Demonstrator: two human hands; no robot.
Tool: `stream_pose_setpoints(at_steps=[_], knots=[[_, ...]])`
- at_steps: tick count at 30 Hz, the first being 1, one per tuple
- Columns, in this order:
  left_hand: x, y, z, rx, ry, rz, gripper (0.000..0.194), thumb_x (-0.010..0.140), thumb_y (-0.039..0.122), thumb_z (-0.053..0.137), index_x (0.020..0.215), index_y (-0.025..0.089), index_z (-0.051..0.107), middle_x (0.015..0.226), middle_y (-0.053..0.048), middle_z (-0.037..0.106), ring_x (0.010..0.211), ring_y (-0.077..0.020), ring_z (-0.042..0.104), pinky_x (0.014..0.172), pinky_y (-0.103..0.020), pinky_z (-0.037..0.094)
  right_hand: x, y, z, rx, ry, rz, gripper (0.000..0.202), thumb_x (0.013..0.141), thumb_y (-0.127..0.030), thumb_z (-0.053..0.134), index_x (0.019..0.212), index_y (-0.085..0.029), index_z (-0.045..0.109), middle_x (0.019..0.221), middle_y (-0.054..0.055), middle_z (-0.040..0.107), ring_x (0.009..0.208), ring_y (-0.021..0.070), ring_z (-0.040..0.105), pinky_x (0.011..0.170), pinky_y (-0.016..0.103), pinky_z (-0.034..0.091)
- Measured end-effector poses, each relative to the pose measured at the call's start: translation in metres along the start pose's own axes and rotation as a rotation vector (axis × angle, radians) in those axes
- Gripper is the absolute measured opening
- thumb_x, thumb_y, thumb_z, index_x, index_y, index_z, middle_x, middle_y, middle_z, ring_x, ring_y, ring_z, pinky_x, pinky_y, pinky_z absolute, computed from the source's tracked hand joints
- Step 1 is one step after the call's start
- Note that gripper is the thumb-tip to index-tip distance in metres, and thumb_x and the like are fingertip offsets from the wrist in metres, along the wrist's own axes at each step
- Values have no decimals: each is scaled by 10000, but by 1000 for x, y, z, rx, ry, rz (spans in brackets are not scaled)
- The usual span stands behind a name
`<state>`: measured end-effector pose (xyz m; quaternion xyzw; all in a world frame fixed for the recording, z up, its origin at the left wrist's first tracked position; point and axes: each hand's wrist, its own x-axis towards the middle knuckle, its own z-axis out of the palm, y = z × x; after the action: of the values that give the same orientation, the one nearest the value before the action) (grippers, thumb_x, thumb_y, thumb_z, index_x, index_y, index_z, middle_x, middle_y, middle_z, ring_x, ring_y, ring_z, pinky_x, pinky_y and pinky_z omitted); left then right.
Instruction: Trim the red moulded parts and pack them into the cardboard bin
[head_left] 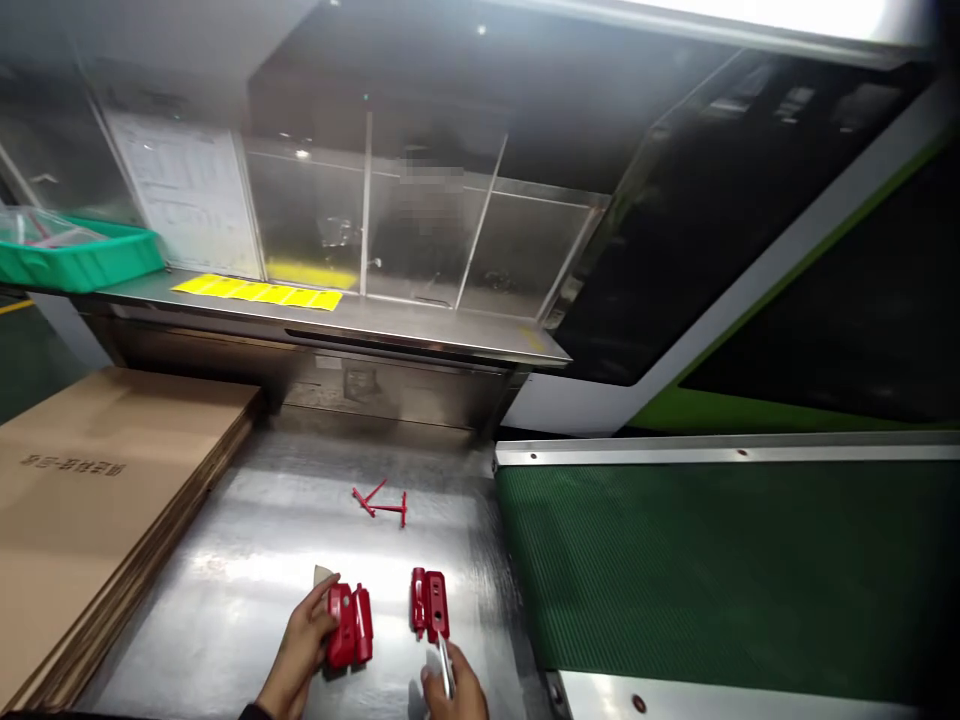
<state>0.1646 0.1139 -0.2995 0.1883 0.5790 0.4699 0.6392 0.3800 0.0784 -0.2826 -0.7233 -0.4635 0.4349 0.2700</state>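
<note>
Two red parts lie near the table's (247, 560) front edge. One part (349, 625) is gripped by the left hand (300, 650); the other part (429, 603) is met by a blade (447, 668) pinched in the right hand (454, 690). A slipped blade could cut fingers.

The scene is dim and hazy, lit mainly by a bright strip lamp (780, 15) at the top right that blows out to white. Its glare pools on the steel table (247, 560), washing out the surface near the hands. The dark panel (750, 200) swallows detail. Edges bend and smear, corners darken, and a blurred patch sits on the glass (431, 175).
</note>
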Motion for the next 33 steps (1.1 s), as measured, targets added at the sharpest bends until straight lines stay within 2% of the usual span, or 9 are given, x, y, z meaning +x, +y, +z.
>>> stream_pose_setpoints(at_steps=[3,5,9,11,16,18,21,26,33], knots=[[27,9,31,219,-12,76,492,719,134,567,1210,165,536,749,14,608,653,-165,581,686,-331,469,32,-2,-14,-215,60,52,613,746,-509,533,1231,-134,529,1152,182,605,1011,335,646,869,419,487],[31,13,42,356,8,146,415,730,154,598,1145,167,576,846,-18,614,772,-195,586,817,-400,453,49,-10,-8,-321,71,85,638,727,-493,570,1237,-115,509,1193,221,545,1012,380,638,847,489,477],[10,18,42,473,32,274,478,727,271,626,1197,191,585,1185,-120,537,1139,-330,484,1060,-514,270,68,-24,12,-388,91,126,617,712,-410,592,1200,-49,481,1181,274,506,964,425,641,794,541,478],[-5,21,40,440,15,274,511,757,388,610,1231,200,576,1275,-138,515,1172,-357,479,1055,-508,300,64,-29,15,-353,84,122,585,724,-411,571,1178,-52,489,1175,276,508,954,426,639,804,559,472],[-48,50,56,125,-56,114,723,830,648,431,1358,153,438,1213,-189,636,1081,-321,617,879,-431,500,20,-56,0,-37,-111,-81,684,696,-578,578,1212,-133,518,1173,150,587,1044,271,625,883,342,507],[-72,76,68,-188,-134,-13,749,838,701,362,1436,251,346,1284,-151,621,1154,-305,588,893,-428,486,-3,-78,-7,158,-239,-185,780,620,-601,651,1256,-171,512,1227,123,553,1066,261,604,828,303,525],[-110,126,79,-598,-299,-169,758,815,706,434,1435,275,374,1253,-120,651,1173,-295,573,906,-388,455,-29,-120,-23,311,-433,-357,854,552,-525,760,1316,-242,504,1218,96,492,1026,239,590,791,292,514],[-152,190,69,-622,-431,-256,701,854,577,488,1404,148,424,1128,-151,692,977,-311,657,812,-384,477,-57,-186,-53,-117,-577,-629,540,813,-315,562,1344,-364,478,1195,52,489,890,136,592,761,241,486],[-185,207,40,-670,-621,-316,367,894,436,489,1120,191,642,939,-84,733,768,-227,699,773,-355,513,-101,-268,-72,-550,-662,-882,897,628,-77,598,1416,-413,336,1369,28,413,835,119,609,739,228,511]])
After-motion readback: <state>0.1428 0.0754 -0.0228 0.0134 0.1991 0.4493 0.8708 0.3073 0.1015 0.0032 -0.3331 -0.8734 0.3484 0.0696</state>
